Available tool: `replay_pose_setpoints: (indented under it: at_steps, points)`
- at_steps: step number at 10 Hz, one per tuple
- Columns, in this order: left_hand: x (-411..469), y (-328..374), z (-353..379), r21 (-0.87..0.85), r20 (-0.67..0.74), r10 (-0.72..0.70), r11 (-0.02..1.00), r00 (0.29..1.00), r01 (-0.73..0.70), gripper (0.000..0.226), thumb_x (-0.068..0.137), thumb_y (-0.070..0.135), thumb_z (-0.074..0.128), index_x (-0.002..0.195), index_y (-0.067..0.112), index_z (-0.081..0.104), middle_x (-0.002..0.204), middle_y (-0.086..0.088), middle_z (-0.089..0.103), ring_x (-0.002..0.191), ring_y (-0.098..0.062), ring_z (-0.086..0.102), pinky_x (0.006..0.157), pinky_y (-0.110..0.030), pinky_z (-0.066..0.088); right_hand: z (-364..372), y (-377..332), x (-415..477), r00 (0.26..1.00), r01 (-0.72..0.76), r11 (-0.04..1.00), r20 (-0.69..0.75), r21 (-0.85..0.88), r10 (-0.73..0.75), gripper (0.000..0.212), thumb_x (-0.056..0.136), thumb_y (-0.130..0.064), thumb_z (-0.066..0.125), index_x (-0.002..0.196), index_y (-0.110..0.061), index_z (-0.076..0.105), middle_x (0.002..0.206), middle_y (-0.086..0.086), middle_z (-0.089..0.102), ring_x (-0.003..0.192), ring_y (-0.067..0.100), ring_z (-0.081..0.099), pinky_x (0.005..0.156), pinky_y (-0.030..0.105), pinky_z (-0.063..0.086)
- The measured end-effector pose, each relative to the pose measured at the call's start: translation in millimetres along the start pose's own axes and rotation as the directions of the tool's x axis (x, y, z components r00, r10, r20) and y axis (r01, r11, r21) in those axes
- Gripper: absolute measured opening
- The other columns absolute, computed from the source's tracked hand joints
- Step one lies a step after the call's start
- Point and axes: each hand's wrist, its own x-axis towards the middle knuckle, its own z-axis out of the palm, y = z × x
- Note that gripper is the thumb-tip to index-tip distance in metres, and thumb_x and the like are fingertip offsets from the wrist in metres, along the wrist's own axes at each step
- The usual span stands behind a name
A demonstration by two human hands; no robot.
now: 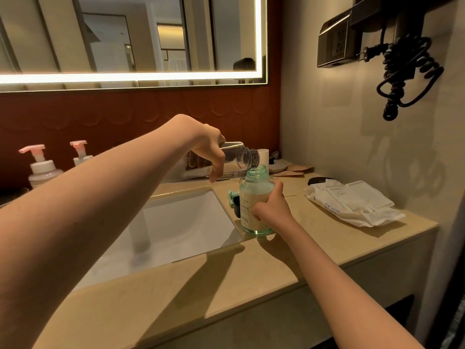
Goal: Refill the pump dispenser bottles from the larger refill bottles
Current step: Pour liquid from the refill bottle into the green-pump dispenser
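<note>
on the beige stone desk (289,260), just at the right front corner of the white sink (181,222), the right hand (270,209) grips the pump dispenser bottle (251,195) round its lower half, fingers and thumb curled on its right side. the bottle stands upright with its base on the desk; it is a squat, round-shouldered bottle of clear green-tinted plastic, with an open threaded neck and a pale label with dark lettering on the front. a milky, cream-coloured liquid fills it up to the shoulder, and the thick base shows clear green. just left of it, partly hidden behind it, lies a green pump head (231,197) with a dark part below it. above, the left hand (206,147) holds the refill bottle (245,157) from the top, fingers curled down over its body. this one is clear and uncapped, tipped close to level, its ribbed mouth directly over the open green neck. to the right a pack of wet wipes (352,202) lies flat with its lid flipped open. far left, behind the left forearm, two white pump bottles (41,167) with pink heads stand against the dark red wall under the lit mirror (125,34).
</note>
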Motion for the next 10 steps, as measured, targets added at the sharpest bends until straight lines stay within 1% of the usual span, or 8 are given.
replay_pose_setpoints:
  at_steps: [2, 3, 4, 5, 6, 7, 8, 10]
  points:
    - [-0.5, -0.7, 0.2, -0.001, -0.003, 0.004, 1.0, 1.0, -0.004, 0.076, 0.065, 0.038, 0.078, 0.13, 0.017, 0.045, 0.104, 0.0, 0.043, 0.097, -0.021, 0.046, 0.089, -0.038, 0.049, 0.6, 1.0, 0.5, 1.0, -0.005, 1.0, -0.005, -0.003, 0.005, 0.079, 0.077, 0.005, 0.056, 0.138, -0.021, 0.013, 0.141, 0.007, 0.034, 0.13, 0.029, 0.034, 0.102, 0.049, 0.041]
    - [-0.3, -0.4, 0.2, -0.007, -0.005, 0.009, 1.0, 1.0, -0.009, 0.072, 0.066, 0.037, 0.078, 0.127, 0.017, 0.046, 0.103, 0.0, 0.044, 0.096, -0.021, 0.046, 0.086, -0.036, 0.049, 1.0, 1.3, 0.7, 1.0, -0.004, 1.0, -0.01, -0.001, 0.004, 0.079, 0.077, 0.005, 0.056, 0.138, -0.021, 0.014, 0.14, 0.007, 0.035, 0.13, 0.028, 0.035, 0.102, 0.048, 0.041]
    - [0.0, -1.1, 1.1, -0.009, 0.006, 0.011, 1.0, 1.0, -0.011, 0.062, 0.066, 0.037, 0.078, 0.117, 0.018, 0.049, 0.103, -0.001, 0.049, 0.096, -0.022, 0.05, 0.083, -0.035, 0.05, 0.9, 1.6, 0.8, 1.0, -0.002, 1.0, -0.014, -0.005, 0.002, 0.077, 0.077, 0.004, 0.056, 0.137, -0.021, 0.014, 0.14, 0.007, 0.035, 0.129, 0.028, 0.035, 0.102, 0.048, 0.041]
    - [-0.8, -1.4, 0.7, -0.008, 0.004, 0.011, 1.0, 1.0, -0.011, 0.054, 0.066, 0.037, 0.078, 0.107, 0.02, 0.048, 0.103, -0.001, 0.05, 0.096, -0.023, 0.051, 0.084, -0.035, 0.05, 0.9, 1.0, 0.6, 1.0, -0.001, 1.0, -0.01, -0.006, 0.001, 0.077, 0.078, 0.005, 0.056, 0.138, -0.021, 0.014, 0.14, 0.007, 0.035, 0.13, 0.028, 0.035, 0.102, 0.046, 0.041]
    - [-2.5, -0.5, -0.6, -0.015, 0.001, 0.008, 1.0, 1.0, -0.008, 0.065, 0.066, 0.036, 0.078, 0.121, 0.018, 0.048, 0.104, 0.0, 0.049, 0.098, -0.022, 0.05, 0.083, -0.035, 0.049, 1.0, 1.0, 0.8, 1.0, 0.0, 1.0, -0.015, 0.001, 0.0, 0.079, 0.077, 0.006, 0.055, 0.138, -0.022, 0.014, 0.14, 0.007, 0.034, 0.13, 0.029, 0.035, 0.102, 0.047, 0.041]
    - [-3.0, -0.2, -0.4, -0.015, 0.0, 0.003, 1.0, 1.0, -0.003, 0.078, 0.065, 0.038, 0.078, 0.132, 0.017, 0.044, 0.105, 0.001, 0.045, 0.098, -0.022, 0.048, 0.086, -0.036, 0.049, 1.1, 1.0, 0.5, 1.0, -0.001, 1.0, -0.018, 0.001, 0.001, 0.079, 0.077, 0.007, 0.055, 0.138, -0.022, 0.014, 0.14, 0.007, 0.035, 0.13, 0.029, 0.035, 0.102, 0.048, 0.041]
    - [-3.0, 1.2, -0.5, -0.013, 0.001, 0.001, 1.0, 1.0, -0.001, 0.078, 0.065, 0.037, 0.078, 0.132, 0.017, 0.044, 0.104, 0.0, 0.045, 0.096, -0.022, 0.048, 0.086, -0.037, 0.049, 1.0, 0.9, 0.3, 1.0, -0.002, 1.0, -0.015, 0.002, 0.002, 0.08, 0.077, 0.007, 0.055, 0.138, -0.021, 0.013, 0.141, 0.007, 0.034, 0.13, 0.029, 0.034, 0.102, 0.048, 0.041]
    - [-2.6, 1.2, -1.2, -0.01, 0.004, -0.002, 1.0, 1.0, 0.003, 0.076, 0.065, 0.037, 0.078, 0.13, 0.017, 0.045, 0.103, -0.001, 0.046, 0.097, -0.022, 0.048, 0.091, -0.04, 0.049, 0.8, 0.6, -0.3, 1.0, -0.001, 1.0, -0.014, 0.001, 0.001, 0.079, 0.077, 0.006, 0.055, 0.138, -0.021, 0.013, 0.141, 0.007, 0.034, 0.131, 0.029, 0.034, 0.102, 0.048, 0.041]
